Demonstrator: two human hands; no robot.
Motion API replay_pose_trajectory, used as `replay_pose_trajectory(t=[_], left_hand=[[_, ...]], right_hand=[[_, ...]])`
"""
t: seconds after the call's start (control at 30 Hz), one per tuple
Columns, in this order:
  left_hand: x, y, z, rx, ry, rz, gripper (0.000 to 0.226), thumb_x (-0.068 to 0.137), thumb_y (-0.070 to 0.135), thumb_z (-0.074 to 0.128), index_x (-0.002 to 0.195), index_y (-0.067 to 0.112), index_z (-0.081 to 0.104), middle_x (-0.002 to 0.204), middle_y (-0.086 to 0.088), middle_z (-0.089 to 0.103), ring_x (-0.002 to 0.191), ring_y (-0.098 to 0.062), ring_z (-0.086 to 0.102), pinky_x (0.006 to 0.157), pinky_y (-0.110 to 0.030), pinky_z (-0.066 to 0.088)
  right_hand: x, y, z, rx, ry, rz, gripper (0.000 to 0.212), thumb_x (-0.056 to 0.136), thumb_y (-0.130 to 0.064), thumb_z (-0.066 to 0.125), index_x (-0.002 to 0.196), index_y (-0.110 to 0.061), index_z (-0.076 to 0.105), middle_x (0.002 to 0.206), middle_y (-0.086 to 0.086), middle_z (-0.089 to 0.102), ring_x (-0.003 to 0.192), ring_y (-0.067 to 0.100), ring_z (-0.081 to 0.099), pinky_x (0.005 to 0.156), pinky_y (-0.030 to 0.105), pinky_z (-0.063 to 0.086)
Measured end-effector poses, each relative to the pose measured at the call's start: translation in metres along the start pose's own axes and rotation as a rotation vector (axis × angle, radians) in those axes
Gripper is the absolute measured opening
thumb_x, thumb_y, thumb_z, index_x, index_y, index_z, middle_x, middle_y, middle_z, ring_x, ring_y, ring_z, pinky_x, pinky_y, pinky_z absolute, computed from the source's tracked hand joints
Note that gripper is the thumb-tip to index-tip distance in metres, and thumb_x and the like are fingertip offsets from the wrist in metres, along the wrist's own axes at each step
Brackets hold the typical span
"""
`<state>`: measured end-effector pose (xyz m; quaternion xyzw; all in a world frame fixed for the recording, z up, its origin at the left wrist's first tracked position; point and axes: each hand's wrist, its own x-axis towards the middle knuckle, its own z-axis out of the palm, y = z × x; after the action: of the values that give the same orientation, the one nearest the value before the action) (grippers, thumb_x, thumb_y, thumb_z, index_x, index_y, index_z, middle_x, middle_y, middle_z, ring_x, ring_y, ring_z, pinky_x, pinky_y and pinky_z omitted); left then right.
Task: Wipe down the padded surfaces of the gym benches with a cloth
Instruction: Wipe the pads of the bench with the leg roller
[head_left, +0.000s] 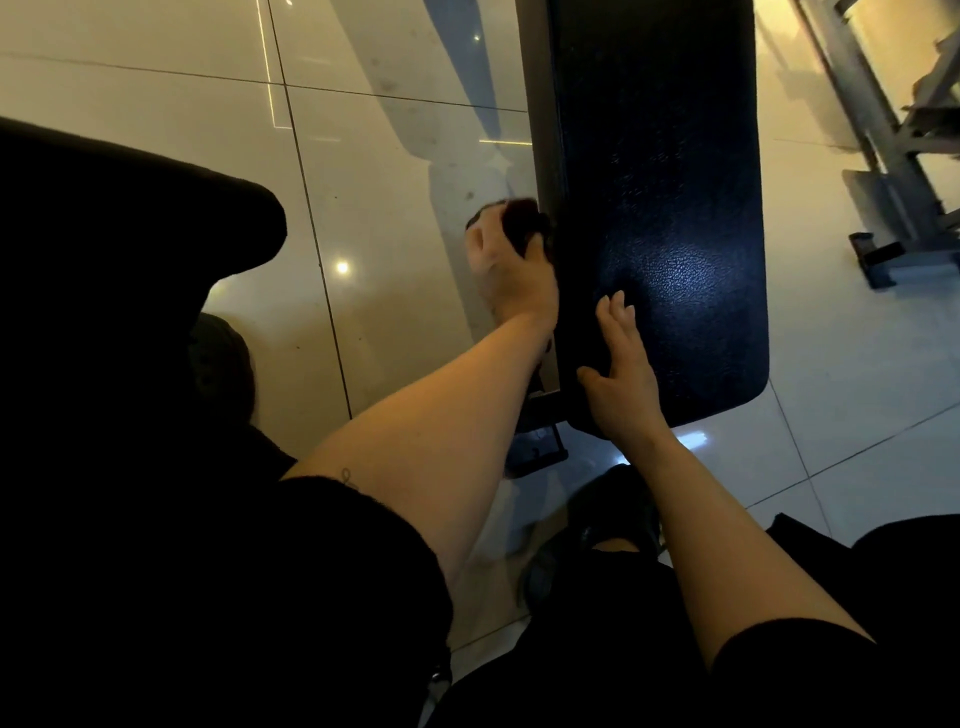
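A long black padded bench (660, 171) runs away from me through the upper middle of the view. My left hand (511, 270) is closed around a dark cloth (522, 221) and presses it against the left side edge of the pad; the hand is blurred. My right hand (621, 374) lies flat with fingers apart on the near left corner of the pad, holding nothing.
A second black pad (130, 218) fills the left of the view. Glossy tiled floor (363, 156) lies between the two. A grey metal equipment frame (893, 171) stands on the floor at the right. The bench's dark metal foot (535, 447) is below its near end.
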<state>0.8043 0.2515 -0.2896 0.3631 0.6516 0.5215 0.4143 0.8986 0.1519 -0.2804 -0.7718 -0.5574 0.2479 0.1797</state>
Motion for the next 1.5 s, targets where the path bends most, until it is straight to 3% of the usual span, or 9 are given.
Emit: replay_pose_trajectory(t=[0.23, 0.47, 0.63, 0.73, 0.9, 1.0, 1.17, 1.37, 1.5], left_hand=[[-0.014, 0.006, 0.014, -0.003, -0.063, 0.127, 0.031, 0.08, -0.001, 0.067, 0.11, 0.006, 0.061, 0.116, -0.012, 0.054, 0.103, -0.025, 0.054, 0.075, -0.009, 0.028], [-0.036, -0.02, 0.007, 0.005, -0.226, 0.14, 0.033, 0.076, -0.012, 0.057, 0.105, 0.005, 0.057, 0.112, -0.013, 0.048, 0.1, -0.027, 0.05, 0.084, -0.027, 0.039], [-0.055, -0.044, -0.01, 0.053, -0.405, 0.037, 0.037, 0.071, -0.017, 0.05, 0.096, 0.011, 0.052, 0.106, -0.002, 0.038, 0.089, -0.017, 0.045, 0.07, -0.009, 0.034], [-0.064, -0.055, -0.023, 0.157, -0.511, -0.11, 0.034, 0.075, -0.013, 0.051, 0.093, 0.015, 0.047, 0.105, -0.002, 0.039, 0.083, -0.015, 0.042, 0.065, -0.014, 0.033], [-0.048, -0.036, -0.016, 0.025, -0.238, -0.129, 0.023, 0.084, 0.002, 0.06, 0.107, 0.004, 0.057, 0.11, -0.012, 0.047, 0.086, -0.014, 0.042, 0.07, -0.011, 0.029], [-0.041, -0.025, -0.01, -0.052, -0.251, -0.12, 0.02, 0.088, 0.017, 0.065, 0.105, 0.007, 0.061, 0.107, -0.006, 0.047, 0.09, -0.013, 0.045, 0.077, -0.016, 0.034], [-0.067, -0.066, -0.021, 0.135, -0.436, -0.145, 0.014, 0.081, 0.009, 0.07, 0.091, 0.009, 0.061, 0.107, -0.008, 0.051, 0.091, -0.02, 0.052, 0.078, -0.023, 0.039], [-0.04, -0.033, -0.01, 0.013, -0.127, -0.033, 0.019, 0.076, 0.001, 0.07, 0.094, 0.001, 0.062, 0.103, -0.016, 0.056, 0.087, -0.019, 0.052, 0.067, -0.007, 0.03], [-0.045, -0.034, -0.008, 0.071, -0.217, 0.0, 0.017, 0.074, -0.001, 0.069, 0.089, 0.004, 0.062, 0.101, -0.01, 0.055, 0.085, -0.018, 0.05, 0.066, -0.009, 0.028]], right_hand=[[0.0, 0.0, -0.001, 0.005, -0.015, -0.002, 0.081, 0.087, 0.012, 0.05, 0.154, -0.016, 0.015, 0.162, -0.001, 0.002, 0.148, 0.011, -0.005, 0.122, 0.044, 0.006], [-0.001, -0.006, -0.001, 0.0, -0.011, 0.01, 0.08, 0.084, 0.012, 0.047, 0.153, -0.014, 0.016, 0.163, 0.002, 0.003, 0.149, 0.014, -0.005, 0.122, 0.044, 0.006], [-0.001, -0.008, 0.0, -0.036, -0.011, 0.021, 0.079, 0.085, 0.012, 0.045, 0.154, -0.014, 0.014, 0.163, 0.0, 0.001, 0.148, 0.012, -0.005, 0.122, 0.043, 0.004], [-0.002, -0.01, 0.0, -0.059, -0.014, 0.03, 0.08, 0.086, 0.01, 0.046, 0.154, -0.016, 0.012, 0.163, -0.002, 0.0, 0.148, 0.011, -0.006, 0.122, 0.043, 0.004], [-0.004, -0.011, 0.0, -0.05, -0.015, 0.032, 0.079, 0.087, 0.008, 0.047, 0.154, -0.016, 0.012, 0.163, -0.001, 0.0, 0.148, 0.013, -0.006, 0.122, 0.043, 0.003], [-0.004, -0.011, -0.002, -0.038, -0.014, 0.025, 0.078, 0.087, 0.008, 0.047, 0.154, -0.015, 0.012, 0.163, 0.002, 0.0, 0.149, 0.015, -0.006, 0.122, 0.044, 0.003], [-0.003, -0.007, 0.0, -0.041, -0.021, 0.028, 0.081, 0.086, 0.01, 0.046, 0.154, -0.016, 0.011, 0.163, -0.001, -0.001, 0.148, 0.012, -0.007, 0.122, 0.043, 0.003], [-0.003, -0.006, 0.0, -0.017, -0.025, 0.02, 0.083, 0.083, 0.013, 0.046, 0.154, -0.014, 0.013, 0.163, 0.003, 0.0, 0.149, 0.015, -0.006, 0.122, 0.043, 0.002], [-0.002, -0.005, -0.001, -0.026, -0.017, 0.011, 0.083, 0.082, 0.012, 0.046, 0.154, -0.013, 0.014, 0.163, 0.004, 0.0, 0.149, 0.017, -0.006, 0.122, 0.044, 0.002]])
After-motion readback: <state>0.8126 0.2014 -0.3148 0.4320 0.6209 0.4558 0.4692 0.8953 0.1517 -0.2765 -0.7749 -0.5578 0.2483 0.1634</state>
